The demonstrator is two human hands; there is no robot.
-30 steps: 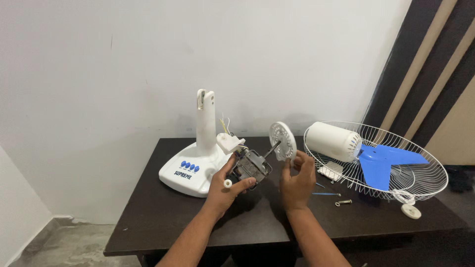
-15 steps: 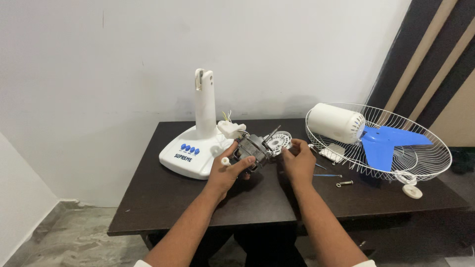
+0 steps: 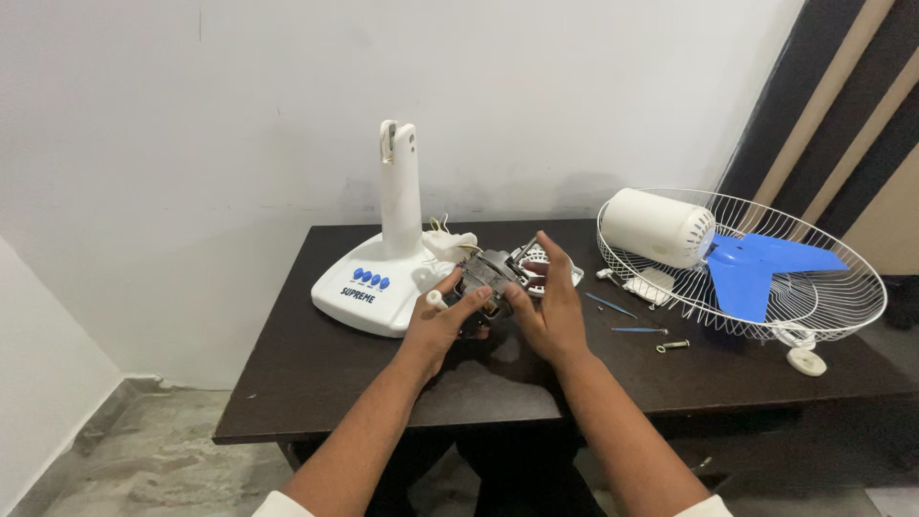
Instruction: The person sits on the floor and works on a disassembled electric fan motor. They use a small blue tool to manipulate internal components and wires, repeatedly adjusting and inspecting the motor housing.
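My left hand (image 3: 442, 324) and my right hand (image 3: 549, 308) both grip a small metal fan motor (image 3: 486, 279) above the dark table (image 3: 316, 369). The motor's shaft points up to the right. A white round cover (image 3: 543, 262) lies flat on the table just behind my right hand, partly hidden by it. The white fan base (image 3: 378, 282) with its upright neck and blue buttons stands right behind my left hand, with wires running from it toward the motor.
A white wire fan guard (image 3: 823, 287) lies at the right, holding a white motor housing (image 3: 658, 226) and a blue fan blade (image 3: 751, 268). Small tools, a screw (image 3: 673, 345) and a white knob (image 3: 806, 361) lie near the guard. A wall stands behind.
The white round cover that my right hand held upright one second ago now lies on the table. My right hand has moved onto the motor. The view has shifted slightly.
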